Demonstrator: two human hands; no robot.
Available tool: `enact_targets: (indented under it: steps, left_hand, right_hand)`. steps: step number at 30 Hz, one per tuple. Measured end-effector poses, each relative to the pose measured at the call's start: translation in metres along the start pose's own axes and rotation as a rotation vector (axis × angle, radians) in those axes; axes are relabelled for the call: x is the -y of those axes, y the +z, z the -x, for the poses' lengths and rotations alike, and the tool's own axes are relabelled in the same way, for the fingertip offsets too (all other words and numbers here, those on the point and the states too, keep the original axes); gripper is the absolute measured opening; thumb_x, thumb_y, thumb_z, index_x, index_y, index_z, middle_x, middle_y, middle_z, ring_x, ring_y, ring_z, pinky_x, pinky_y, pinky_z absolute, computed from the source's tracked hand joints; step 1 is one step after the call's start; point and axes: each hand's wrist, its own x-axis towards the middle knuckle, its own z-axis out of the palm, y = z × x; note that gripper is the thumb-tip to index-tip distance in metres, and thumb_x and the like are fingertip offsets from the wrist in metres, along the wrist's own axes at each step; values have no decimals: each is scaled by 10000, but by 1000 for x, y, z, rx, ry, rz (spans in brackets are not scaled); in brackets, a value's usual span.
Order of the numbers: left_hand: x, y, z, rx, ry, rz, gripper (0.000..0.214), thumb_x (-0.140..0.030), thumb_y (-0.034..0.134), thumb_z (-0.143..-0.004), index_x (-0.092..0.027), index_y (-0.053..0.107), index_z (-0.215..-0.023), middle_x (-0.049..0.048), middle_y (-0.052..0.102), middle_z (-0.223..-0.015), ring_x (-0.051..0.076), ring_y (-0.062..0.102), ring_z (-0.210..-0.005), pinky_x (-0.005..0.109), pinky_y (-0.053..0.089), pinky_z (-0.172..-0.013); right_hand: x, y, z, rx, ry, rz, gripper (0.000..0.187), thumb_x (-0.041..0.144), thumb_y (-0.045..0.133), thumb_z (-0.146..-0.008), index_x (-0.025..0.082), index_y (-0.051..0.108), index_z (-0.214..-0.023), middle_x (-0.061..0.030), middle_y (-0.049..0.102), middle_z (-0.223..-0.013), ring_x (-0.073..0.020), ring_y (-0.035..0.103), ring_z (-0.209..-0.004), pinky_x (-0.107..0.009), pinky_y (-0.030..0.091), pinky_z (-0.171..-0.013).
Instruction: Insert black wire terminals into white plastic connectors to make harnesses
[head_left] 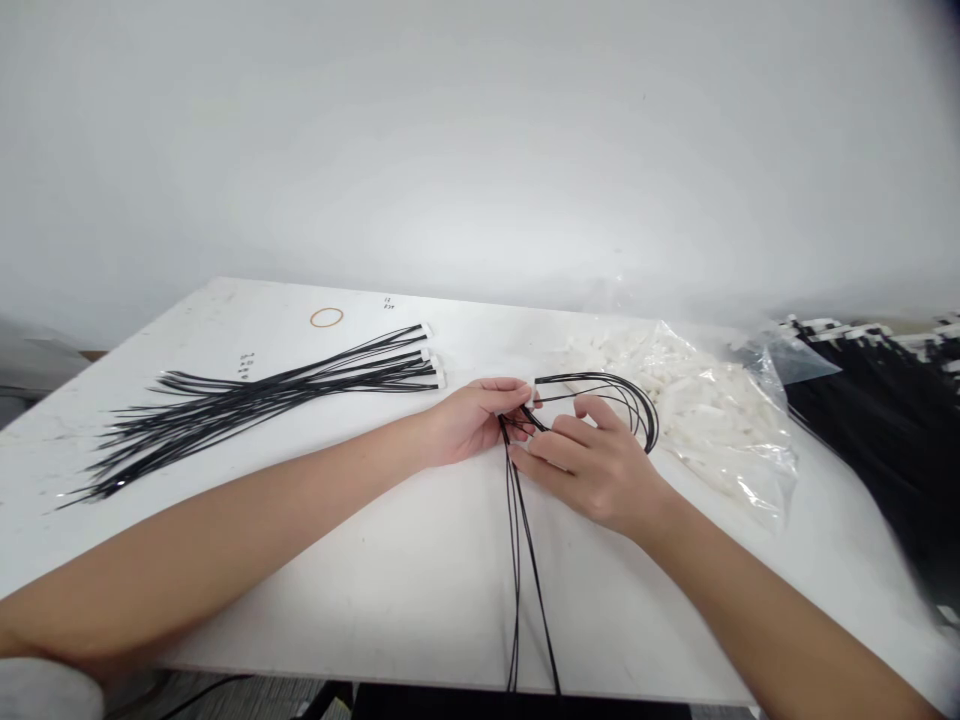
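Note:
My left hand (480,418) is closed in a pinch near a small white connector (535,392). Black wires (649,408) leave the connector in a loop that curves right and back behind my right hand. My right hand (596,468) has its thumb and fingers curled in on the wires just below the connector; the fingertips are partly hidden. From between both hands, several loose black wires (516,560) hang down over the table's front edge. Left of my hands lies a bundle of black wire harnesses (277,395) with white connectors at their right ends.
A clear plastic bag (724,420) of white parts lies right of my hands on the white table (360,560). A large pile of black wires (870,420) with white connectors sits at the far right. A rubber band (327,317) lies at the back left.

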Motion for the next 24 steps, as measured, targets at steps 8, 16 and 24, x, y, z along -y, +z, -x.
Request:
enact_targets:
  steps: [8,16,24]
  left_hand:
    - [-1,1,0,-6,-12,1,123,-222,580,-772,-101,585,-747,33,540,-693,81,524,-618,207,410,-605]
    - [-1,4,1,-29,-11,20,110,-195,594,-757,-96,585,-708,41,550,-731,71,513,-621,199,408,-604]
    - [0,3,0,-64,-18,12,93,-169,601,-748,-103,570,-692,32,550,-689,87,540,-610,231,454,-614]
  right_hand:
    - [0,-1,-2,-3,-17,24,134,78,570,-742,193,572,-673,60,504,-576,-75,357,-558,-304,340,-673]
    - [-3,-1,1,-2,36,10,120,77,554,-751,196,569,-748,58,537,-596,-70,393,-545,-307,358,-681]
    - [-7,-8,4,-77,462,-530,159,112,525,-782,195,589,-901,-1,625,-763,-94,538,-649,-278,432,-663]
